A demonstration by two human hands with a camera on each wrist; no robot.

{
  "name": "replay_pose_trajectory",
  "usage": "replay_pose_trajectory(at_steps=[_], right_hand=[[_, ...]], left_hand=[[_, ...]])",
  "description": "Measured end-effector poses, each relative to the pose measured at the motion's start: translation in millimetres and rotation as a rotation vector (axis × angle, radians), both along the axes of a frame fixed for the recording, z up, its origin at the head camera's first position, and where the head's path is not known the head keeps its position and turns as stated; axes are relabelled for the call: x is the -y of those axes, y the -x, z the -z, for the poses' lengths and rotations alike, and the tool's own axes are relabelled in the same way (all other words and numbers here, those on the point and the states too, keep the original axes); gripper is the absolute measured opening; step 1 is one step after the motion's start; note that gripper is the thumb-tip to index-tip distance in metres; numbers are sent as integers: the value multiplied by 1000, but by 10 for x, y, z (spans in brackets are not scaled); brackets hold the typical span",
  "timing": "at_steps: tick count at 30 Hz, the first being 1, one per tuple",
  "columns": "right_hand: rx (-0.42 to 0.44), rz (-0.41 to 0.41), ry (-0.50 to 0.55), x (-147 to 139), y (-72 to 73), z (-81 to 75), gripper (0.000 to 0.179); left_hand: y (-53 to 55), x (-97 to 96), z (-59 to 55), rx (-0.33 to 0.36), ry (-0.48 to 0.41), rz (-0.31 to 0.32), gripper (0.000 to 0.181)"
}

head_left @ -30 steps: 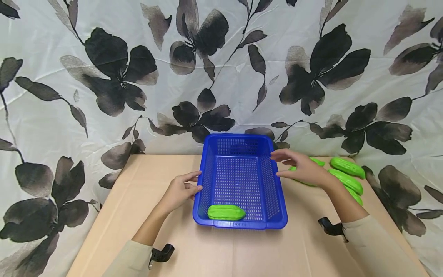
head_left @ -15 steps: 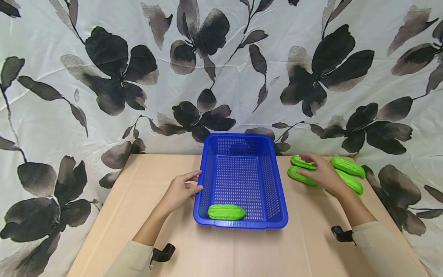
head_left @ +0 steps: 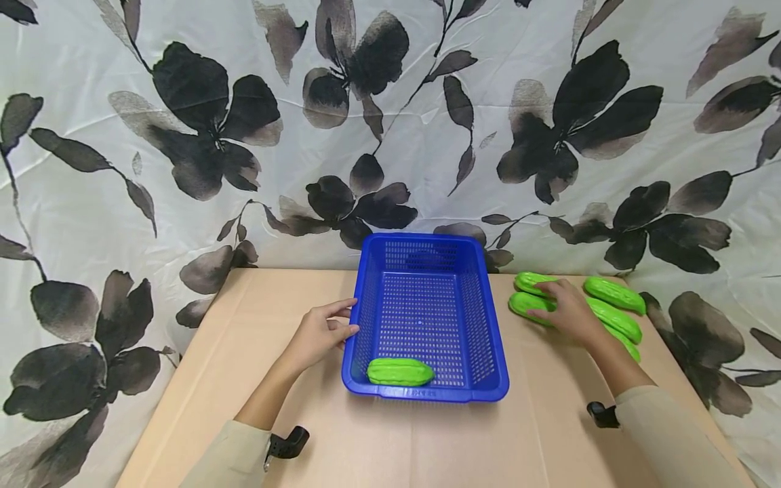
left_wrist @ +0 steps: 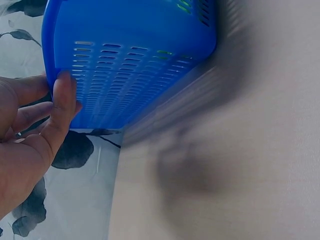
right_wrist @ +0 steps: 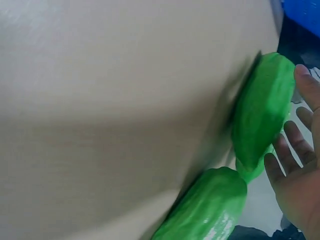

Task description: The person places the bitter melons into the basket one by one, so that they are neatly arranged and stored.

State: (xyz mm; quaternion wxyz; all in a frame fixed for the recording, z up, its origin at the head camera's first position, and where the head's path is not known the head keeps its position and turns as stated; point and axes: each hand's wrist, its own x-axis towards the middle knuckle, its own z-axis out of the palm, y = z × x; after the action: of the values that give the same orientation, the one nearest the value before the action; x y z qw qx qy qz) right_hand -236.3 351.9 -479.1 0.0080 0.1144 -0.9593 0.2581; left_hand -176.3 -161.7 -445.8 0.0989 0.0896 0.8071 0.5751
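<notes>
Green gourds [head_left: 526, 306] lie in a group at the right of the frame on the worktop [head_left: 244, 325], with another gourd [head_left: 399, 372] in the near end of the blue basket [head_left: 427, 394] at lower centre. The right forearm slants up and leftward from the lower right corner, and the right hand [head_left: 570, 312] is over the group, back upward, its fingers spread wide; in the right wrist view they stand apart beside one gourd, the thumb tip close to its end, though contact is hard to tell. The left forearm rises from the lower left, and the left hand [head_left: 314, 339] pinches the basket's left rim between thumb and fingers.
</notes>
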Motion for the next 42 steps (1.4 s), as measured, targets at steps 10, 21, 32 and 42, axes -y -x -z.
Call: replay_pose_trajectory(at_steps=[10, 21, 32, 42], right_hand=[[51, 43, -60, -65, 0, 154, 70], [66, 80, -82, -42, 1, 279, 70], [65, 47, -68, -20, 33, 324, 62], [80, 31, -88, 13, 9, 304, 64]], left_hand=[[-9, 0, -1, -3, -1, -2, 56], [-8, -17, 2, 4, 0, -10, 56], [-12, -10, 6, -4, -4, -17, 56], [-17, 1, 19, -5, -11, -7, 56]])
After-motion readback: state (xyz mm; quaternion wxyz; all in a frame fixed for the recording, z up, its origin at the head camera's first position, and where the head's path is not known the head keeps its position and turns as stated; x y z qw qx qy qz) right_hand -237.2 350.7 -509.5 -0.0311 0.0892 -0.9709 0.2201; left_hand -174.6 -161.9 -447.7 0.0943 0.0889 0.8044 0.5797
